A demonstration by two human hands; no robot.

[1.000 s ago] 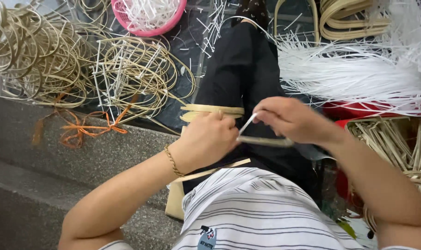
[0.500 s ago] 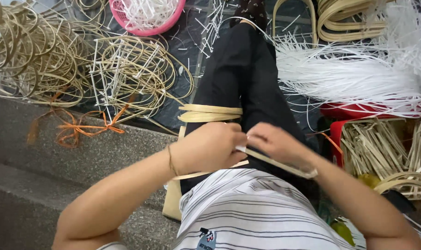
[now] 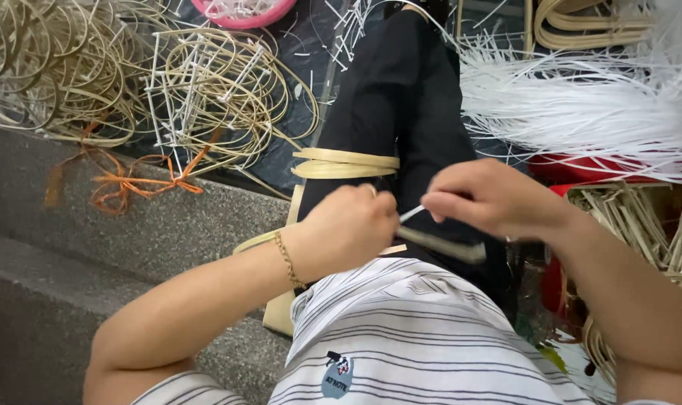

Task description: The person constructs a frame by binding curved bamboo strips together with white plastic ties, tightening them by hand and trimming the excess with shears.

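Note:
My left hand (image 3: 350, 229) is closed around bent bamboo strips (image 3: 347, 162) that lie across my lap in black trousers. My right hand (image 3: 491, 196) pinches a thin white strip (image 3: 411, 214) that runs between both hands. A flat bamboo strip (image 3: 446, 244) pokes out under my right hand, blurred. A gold chain bracelet (image 3: 287, 259) sits on my left wrist.
Bundles of bamboo hoops (image 3: 63, 67) and white-tied frames (image 3: 221, 82) lie at the upper left, with an orange string (image 3: 138, 184) on the grey stone step (image 3: 93, 247). A pink basin (image 3: 243, 10) is at the top. White strips (image 3: 581, 112) fan out at the right, above bamboo strips (image 3: 641, 217).
My right hand has drawn back up and right from my left hand, pulling the white strip taut. The view has shifted slightly.

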